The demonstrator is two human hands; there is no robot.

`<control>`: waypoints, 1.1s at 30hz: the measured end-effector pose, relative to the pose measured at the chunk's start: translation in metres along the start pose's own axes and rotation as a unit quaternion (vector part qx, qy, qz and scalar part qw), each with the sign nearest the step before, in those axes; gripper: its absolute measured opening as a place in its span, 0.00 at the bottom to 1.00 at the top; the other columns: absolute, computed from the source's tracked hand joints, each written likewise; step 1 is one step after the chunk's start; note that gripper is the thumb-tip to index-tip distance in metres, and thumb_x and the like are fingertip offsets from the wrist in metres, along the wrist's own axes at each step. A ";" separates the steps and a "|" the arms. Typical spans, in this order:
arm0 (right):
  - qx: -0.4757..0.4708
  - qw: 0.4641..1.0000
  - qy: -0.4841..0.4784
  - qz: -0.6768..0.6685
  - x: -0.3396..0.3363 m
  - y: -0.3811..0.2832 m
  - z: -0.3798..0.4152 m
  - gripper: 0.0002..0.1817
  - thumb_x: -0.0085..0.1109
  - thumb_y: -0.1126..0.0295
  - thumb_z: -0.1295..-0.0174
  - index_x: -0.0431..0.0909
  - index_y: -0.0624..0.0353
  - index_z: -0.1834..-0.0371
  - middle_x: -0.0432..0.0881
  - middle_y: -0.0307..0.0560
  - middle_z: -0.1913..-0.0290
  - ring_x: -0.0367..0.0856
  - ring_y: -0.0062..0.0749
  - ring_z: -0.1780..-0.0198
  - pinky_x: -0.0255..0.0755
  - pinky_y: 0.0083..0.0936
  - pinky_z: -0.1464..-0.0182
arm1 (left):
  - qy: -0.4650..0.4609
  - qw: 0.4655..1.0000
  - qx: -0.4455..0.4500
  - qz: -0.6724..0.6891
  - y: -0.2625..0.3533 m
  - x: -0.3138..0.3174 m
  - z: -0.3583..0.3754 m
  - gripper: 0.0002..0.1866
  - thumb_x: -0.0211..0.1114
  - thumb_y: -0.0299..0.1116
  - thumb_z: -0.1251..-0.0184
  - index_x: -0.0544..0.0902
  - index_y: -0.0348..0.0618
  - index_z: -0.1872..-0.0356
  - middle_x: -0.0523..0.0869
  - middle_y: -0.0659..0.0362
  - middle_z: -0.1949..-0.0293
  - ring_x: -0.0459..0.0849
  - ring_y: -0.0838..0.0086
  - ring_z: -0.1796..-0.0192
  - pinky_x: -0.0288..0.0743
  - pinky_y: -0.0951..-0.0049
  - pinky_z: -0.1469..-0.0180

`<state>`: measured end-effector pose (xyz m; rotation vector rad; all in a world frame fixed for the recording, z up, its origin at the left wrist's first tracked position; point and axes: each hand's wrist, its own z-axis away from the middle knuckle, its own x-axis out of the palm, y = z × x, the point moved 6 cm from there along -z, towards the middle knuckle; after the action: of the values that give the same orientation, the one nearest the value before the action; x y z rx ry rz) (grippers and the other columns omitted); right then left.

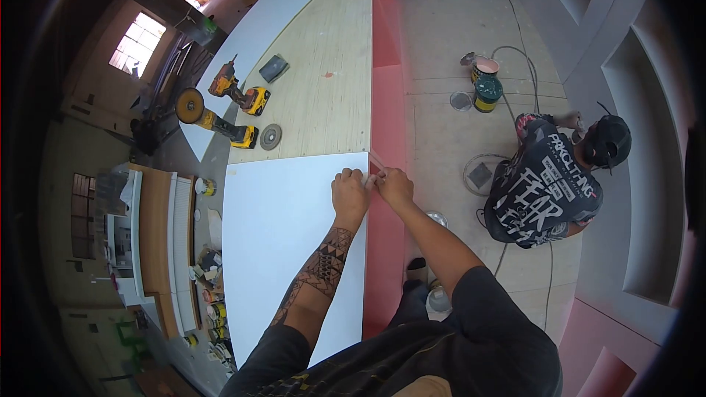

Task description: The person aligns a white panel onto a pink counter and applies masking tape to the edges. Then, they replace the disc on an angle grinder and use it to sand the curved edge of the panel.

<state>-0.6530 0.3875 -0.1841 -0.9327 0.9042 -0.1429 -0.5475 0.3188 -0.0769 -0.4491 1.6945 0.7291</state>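
At the edge where a white panel (294, 228) meets a pink side board (386, 250), my two hands are close together. My left hand (349, 195) has its fingers curled at the panel's corner; what they grip, if anything, is hidden. Just right of it, the fingers of my right hand (395, 187) are pinched against the edge, around something too small to name. Beyond both hands, a bare plywood surface (331, 51) adjoins the white panel.
On the plywood lie a cordless drill (239, 90), an angle grinder (213, 121), a loose disc (271, 137) and a dark block (273, 68). To the right, a co-worker (551, 184) crouches on the floor near paint cans (487, 92) and a cable (531, 66).
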 end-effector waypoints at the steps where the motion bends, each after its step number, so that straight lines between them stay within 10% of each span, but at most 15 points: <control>1: 0.000 1.000 0.002 -0.005 -0.003 -0.001 -0.001 0.17 0.71 0.48 0.29 0.92 0.47 0.52 0.92 0.46 0.50 0.91 0.46 0.46 0.80 0.52 0.42 | -0.017 1.000 -0.006 -0.009 -0.001 0.004 -0.006 0.14 0.75 0.38 0.29 0.86 0.38 0.55 0.86 0.48 0.49 0.86 0.51 0.48 0.80 0.50 0.45; 13: 0.009 0.979 -0.016 -0.202 0.020 0.012 -0.006 0.13 0.61 0.65 0.29 0.94 0.55 0.53 0.95 0.54 0.59 0.95 0.44 0.56 0.86 0.39 0.51 | -0.058 0.985 0.012 -0.161 0.008 0.029 -0.036 0.25 0.81 0.44 0.37 0.81 0.34 0.53 0.87 0.46 0.52 0.90 0.51 0.48 0.92 0.57 0.52; 33: -0.051 0.962 0.213 -0.163 0.026 -0.010 0.015 0.03 0.69 0.71 0.32 0.85 0.56 0.64 0.82 0.54 0.51 0.88 0.60 0.55 0.81 0.58 0.53 | -0.073 0.978 0.031 -0.192 -0.006 0.048 -0.060 0.22 0.77 0.40 0.36 0.81 0.31 0.54 0.88 0.44 0.54 0.91 0.50 0.50 0.92 0.56 0.52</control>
<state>-0.6231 0.3787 -0.1880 -1.1676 1.1541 -0.6021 -0.5992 0.2776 -0.1173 -0.6412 1.4331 0.4154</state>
